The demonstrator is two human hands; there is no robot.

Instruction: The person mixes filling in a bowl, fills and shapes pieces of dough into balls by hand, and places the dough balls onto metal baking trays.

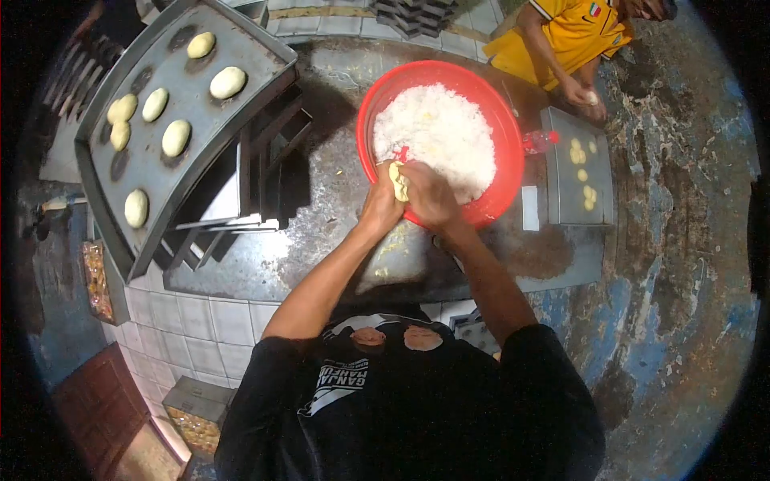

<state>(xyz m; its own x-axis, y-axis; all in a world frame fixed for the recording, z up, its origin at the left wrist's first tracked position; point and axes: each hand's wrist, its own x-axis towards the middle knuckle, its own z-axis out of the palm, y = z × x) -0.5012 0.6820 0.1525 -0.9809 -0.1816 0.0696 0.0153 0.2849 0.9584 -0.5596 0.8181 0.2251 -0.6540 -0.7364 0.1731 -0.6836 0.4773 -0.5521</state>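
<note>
Yellowish dough is held between my two hands at the near edge of a red basin. My left hand is closed around the dough from the left side. From the right, my right hand presses against it with fingers bent. White shredded filling fills much of the basin, and a small red object lies in it just beyond my hands.
A large tray with several dough pieces rests on stacked trays at the left. A co-worker in yellow handles something small over a smaller tray at the right. A bottle lies beside the basin.
</note>
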